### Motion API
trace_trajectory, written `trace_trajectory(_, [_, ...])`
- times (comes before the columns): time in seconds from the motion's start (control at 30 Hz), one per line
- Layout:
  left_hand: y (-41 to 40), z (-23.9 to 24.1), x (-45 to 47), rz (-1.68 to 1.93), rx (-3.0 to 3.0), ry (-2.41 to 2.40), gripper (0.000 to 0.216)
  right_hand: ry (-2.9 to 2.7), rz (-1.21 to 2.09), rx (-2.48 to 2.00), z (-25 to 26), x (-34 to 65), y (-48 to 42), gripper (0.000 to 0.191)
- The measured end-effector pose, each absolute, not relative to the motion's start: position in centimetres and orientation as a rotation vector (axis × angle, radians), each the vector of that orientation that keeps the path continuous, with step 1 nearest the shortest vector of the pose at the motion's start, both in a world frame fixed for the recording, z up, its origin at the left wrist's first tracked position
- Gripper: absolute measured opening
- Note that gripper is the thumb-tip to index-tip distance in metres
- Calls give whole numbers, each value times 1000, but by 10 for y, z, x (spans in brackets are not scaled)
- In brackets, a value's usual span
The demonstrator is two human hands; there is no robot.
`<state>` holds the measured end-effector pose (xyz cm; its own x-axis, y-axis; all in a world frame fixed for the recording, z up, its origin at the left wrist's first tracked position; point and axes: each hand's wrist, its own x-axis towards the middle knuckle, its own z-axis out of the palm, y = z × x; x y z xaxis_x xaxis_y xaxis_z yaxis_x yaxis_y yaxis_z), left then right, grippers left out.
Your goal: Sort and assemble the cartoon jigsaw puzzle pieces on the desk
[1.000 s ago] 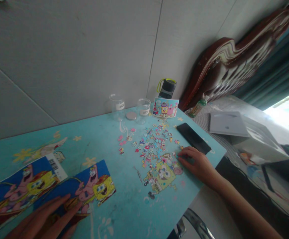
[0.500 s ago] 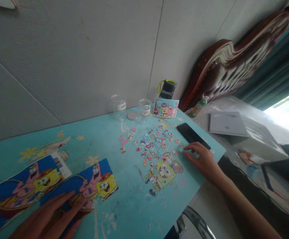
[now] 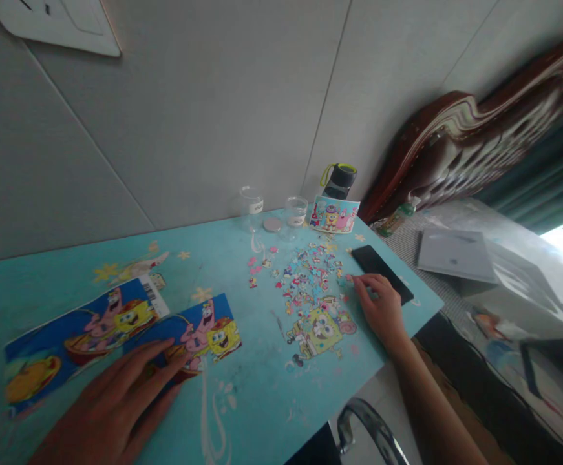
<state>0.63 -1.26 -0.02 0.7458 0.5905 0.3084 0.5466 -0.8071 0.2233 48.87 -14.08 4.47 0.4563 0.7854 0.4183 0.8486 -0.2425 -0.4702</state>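
Note:
My left hand (image 3: 121,394) lies spread over a blue puzzle section (image 3: 213,336) with a pink starfish and a yellow sponge character. The section's right edge is jagged, and my fingers hide its lower left. Behind it lies a matching picture card (image 3: 111,323) with a barcode. My right hand (image 3: 378,303) is at the right side of a heap of small puzzle pieces (image 3: 310,271). Its thumb and index finger pinch together at a small puzzle piece (image 3: 348,278), partly hidden by the fingertips.
A black phone (image 3: 375,265) lies beside my right hand. Two clear cups (image 3: 252,210), a round lid (image 3: 272,224), a propped picture card (image 3: 334,215) and a dark bottle (image 3: 340,181) stand at the back. A chrome armrest (image 3: 368,420) is at the front edge.
My view has shifted left, showing more of the card and a wall switch. My right hand has moved slightly toward the heap, its fingers closer together. My left hand still rests on the puzzle section.

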Motion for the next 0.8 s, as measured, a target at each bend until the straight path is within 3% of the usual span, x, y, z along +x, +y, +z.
trace_trajectory(0.3, [-17,21,18,350,2877,998,39,-1225,-105,-2021,42,495,-146,37])
trace_trajectory(0.8, [-43,6,18,432,2795,1127,45,-1324,59,-1936,47,492,-145,25])
